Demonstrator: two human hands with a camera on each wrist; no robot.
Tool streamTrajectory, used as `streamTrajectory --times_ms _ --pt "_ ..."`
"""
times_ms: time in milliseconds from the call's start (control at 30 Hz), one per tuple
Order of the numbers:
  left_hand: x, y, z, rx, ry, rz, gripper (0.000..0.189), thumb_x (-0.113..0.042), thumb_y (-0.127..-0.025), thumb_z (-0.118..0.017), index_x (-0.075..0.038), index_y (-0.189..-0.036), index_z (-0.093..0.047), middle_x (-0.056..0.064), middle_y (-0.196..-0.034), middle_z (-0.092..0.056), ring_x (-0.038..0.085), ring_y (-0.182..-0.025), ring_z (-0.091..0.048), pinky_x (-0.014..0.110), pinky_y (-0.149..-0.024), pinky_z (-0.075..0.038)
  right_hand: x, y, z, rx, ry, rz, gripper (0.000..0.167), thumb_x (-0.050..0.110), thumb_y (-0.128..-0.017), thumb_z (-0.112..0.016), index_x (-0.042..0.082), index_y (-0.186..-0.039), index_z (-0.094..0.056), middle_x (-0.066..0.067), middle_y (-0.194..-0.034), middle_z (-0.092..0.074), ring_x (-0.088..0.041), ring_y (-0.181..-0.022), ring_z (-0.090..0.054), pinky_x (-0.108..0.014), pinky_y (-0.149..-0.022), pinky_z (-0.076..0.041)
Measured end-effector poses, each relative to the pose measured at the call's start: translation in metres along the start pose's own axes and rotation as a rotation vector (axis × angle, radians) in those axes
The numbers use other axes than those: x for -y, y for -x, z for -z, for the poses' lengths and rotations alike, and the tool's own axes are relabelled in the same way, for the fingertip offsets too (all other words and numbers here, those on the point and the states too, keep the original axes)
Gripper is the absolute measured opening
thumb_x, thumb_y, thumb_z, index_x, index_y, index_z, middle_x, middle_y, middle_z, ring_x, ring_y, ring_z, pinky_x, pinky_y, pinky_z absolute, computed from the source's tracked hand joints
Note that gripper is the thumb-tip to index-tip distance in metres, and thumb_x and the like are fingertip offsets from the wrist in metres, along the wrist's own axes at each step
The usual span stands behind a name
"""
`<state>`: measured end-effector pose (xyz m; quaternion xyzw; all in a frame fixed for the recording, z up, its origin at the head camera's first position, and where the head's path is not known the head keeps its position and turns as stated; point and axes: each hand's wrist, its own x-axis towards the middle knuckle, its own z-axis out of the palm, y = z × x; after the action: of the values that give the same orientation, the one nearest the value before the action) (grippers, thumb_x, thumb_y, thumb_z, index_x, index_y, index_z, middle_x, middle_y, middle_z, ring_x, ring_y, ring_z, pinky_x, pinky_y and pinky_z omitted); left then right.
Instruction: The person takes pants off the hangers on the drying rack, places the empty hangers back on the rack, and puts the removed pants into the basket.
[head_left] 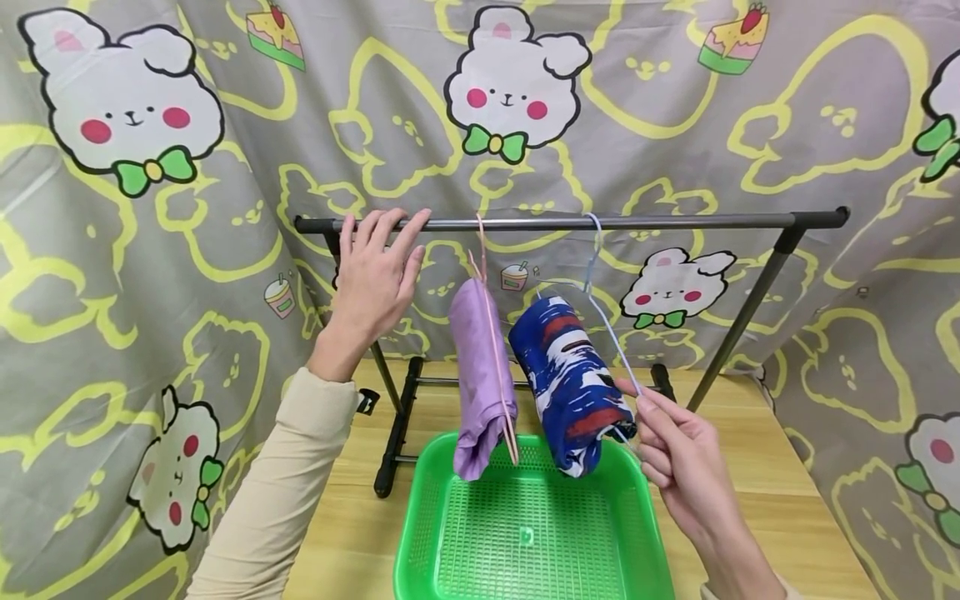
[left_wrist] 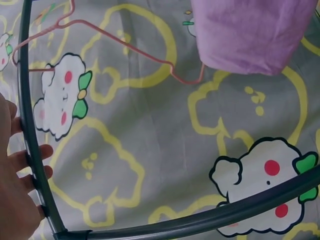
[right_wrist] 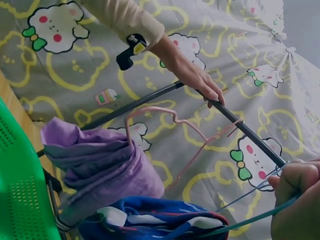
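My left hand [head_left: 378, 271] rests on the rail [head_left: 660, 222] of a small clothes rack near its left end, fingers laid across the bar. With thumb and fingers, my right hand [head_left: 686, 467] pinches the lower side of a light-blue wire hanger [head_left: 611, 333]. That hanger is hooked on the rail and carries a folded blue, white and red patterned cloth [head_left: 566, 375]. To its left, a folded purple cloth [head_left: 480, 375] hangs on a pink hanger [head_left: 491, 308]. In the right wrist view the patterned cloth [right_wrist: 155, 217] lies close to my right hand [right_wrist: 297, 200].
A green plastic basket [head_left: 408, 533] with a perforated bottom stands below the hanging cloths on a wooden table [head_left: 772, 492]. The rack's dark legs [head_left: 746, 321] and foot bars [head_left: 397, 433] flank it. A grey curtain [head_left: 652, 100] with cartoon rabbits surrounds the table.
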<state>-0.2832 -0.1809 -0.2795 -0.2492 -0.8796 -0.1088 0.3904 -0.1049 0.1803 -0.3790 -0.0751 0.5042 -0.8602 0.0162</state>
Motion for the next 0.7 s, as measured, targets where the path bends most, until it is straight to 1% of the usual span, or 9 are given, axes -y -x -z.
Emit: streamTrajectory --times_ms 100,167,233,333,533,600,633,667,700 --pt "0.0 0.0 0.0 -0.01 0.02 0.002 0.047 -0.037 -0.109 -0.041 -0.021 -0.153 -0.051 0.014 -0.14 -0.053 0.034 -0.136 -0.041 0.055 -0.124 -0.004 0.002 0.001 -0.002 -0.058 0.024 0.054 0.031 0.011 -0.109 -0.049 0.0 -0.132 -0.067 0.0 -0.067 -0.022 -0.015 -0.048 -0.008 -0.028 -0.04 -0.002" --pt "0.0 0.0 0.0 -0.019 0.034 0.001 0.047 -0.036 -0.109 -0.042 -0.021 -0.152 -0.052 0.015 -0.14 -0.054 0.034 -0.136 -0.042 0.054 -0.124 -0.004 0.003 0.002 -0.002 -0.062 0.017 0.097 0.03 0.007 -0.109 -0.048 -0.002 -0.13 -0.068 0.0 -0.066 -0.021 -0.014 -0.047 -0.008 -0.028 -0.039 -0.001" --pt "0.0 0.0 0.0 -0.025 0.041 -0.003 0.047 -0.036 -0.108 -0.043 -0.022 -0.152 -0.053 0.016 -0.139 -0.054 0.035 -0.135 -0.042 0.054 -0.124 -0.006 0.005 0.003 -0.001 -0.05 0.006 0.144 0.031 0.003 -0.108 -0.047 -0.004 -0.13 -0.067 -0.001 -0.066 -0.02 -0.013 -0.045 -0.008 -0.027 -0.037 -0.001" --pt "0.001 0.0 0.0 -0.027 0.037 -0.011 0.047 -0.037 -0.109 -0.042 -0.022 -0.152 -0.053 0.017 -0.139 -0.054 0.035 -0.135 -0.042 0.057 -0.123 -0.008 0.008 0.005 0.002 -0.009 -0.038 0.204 0.033 -0.002 -0.108 -0.042 -0.008 -0.131 -0.065 -0.001 -0.066 -0.018 -0.011 -0.043 -0.007 -0.024 -0.034 -0.001" --pt "0.003 0.001 0.0 -0.029 0.025 -0.013 0.048 -0.036 -0.11 -0.036 -0.022 -0.152 -0.052 0.017 -0.139 -0.054 0.035 -0.135 -0.042 0.058 -0.123 -0.01 0.017 0.007 0.006 0.096 -0.156 0.266 0.039 -0.009 -0.107 -0.031 -0.014 -0.134 -0.059 -0.002 -0.065 -0.015 -0.009 -0.041 -0.008 -0.019 -0.031 -0.004" --pt "0.003 0.001 0.001 -0.027 0.021 -0.012 0.047 -0.036 -0.11 -0.036 -0.022 -0.152 -0.052 0.016 -0.14 -0.054 0.035 -0.135 -0.042 0.057 -0.123 -0.009 0.022 0.008 0.006 0.091 -0.128 0.287 0.04 -0.009 -0.107 -0.031 -0.012 -0.134 -0.061 -0.002 -0.064 -0.016 -0.009 -0.041 -0.008 -0.02 -0.031 -0.004" --pt "0.003 0.002 0.001 -0.025 0.022 -0.012 0.047 -0.036 -0.11 -0.036 -0.023 -0.152 -0.052 0.016 -0.14 -0.054 0.035 -0.135 -0.042 0.056 -0.123 -0.008 0.025 0.01 0.005 0.067 -0.092 0.295 0.04 -0.009 -0.107 -0.031 -0.01 -0.134 -0.062 -0.002 -0.064 -0.016 -0.01 -0.041 -0.008 -0.02 -0.031 -0.005" --pt "0.003 0.002 0.001 -0.02 0.023 -0.009 0.047 -0.036 -0.11 -0.036 -0.023 -0.153 -0.052 0.016 -0.14 -0.054 0.035 -0.136 -0.041 0.055 -0.124 -0.007 0.027 0.012 0.004 0.061 -0.074 0.309 0.041 -0.009 -0.107 -0.031 -0.01 -0.133 -0.063 -0.002 -0.064 -0.016 -0.01 -0.041 -0.008 -0.02 -0.031 -0.005" --pt "0.003 0.002 0.001 -0.018 0.024 -0.009 0.047 -0.035 -0.11 -0.037 -0.023 -0.153 -0.051 0.016 -0.14 -0.054 0.035 -0.136 -0.041 0.055 -0.124 -0.007 0.03 0.014 0.004 0.066 -0.079 0.328 0.041 -0.01 -0.107 -0.03 -0.011 -0.133 -0.062 -0.002 -0.064 -0.017 -0.009 -0.041 -0.009 -0.02 -0.032 -0.005"
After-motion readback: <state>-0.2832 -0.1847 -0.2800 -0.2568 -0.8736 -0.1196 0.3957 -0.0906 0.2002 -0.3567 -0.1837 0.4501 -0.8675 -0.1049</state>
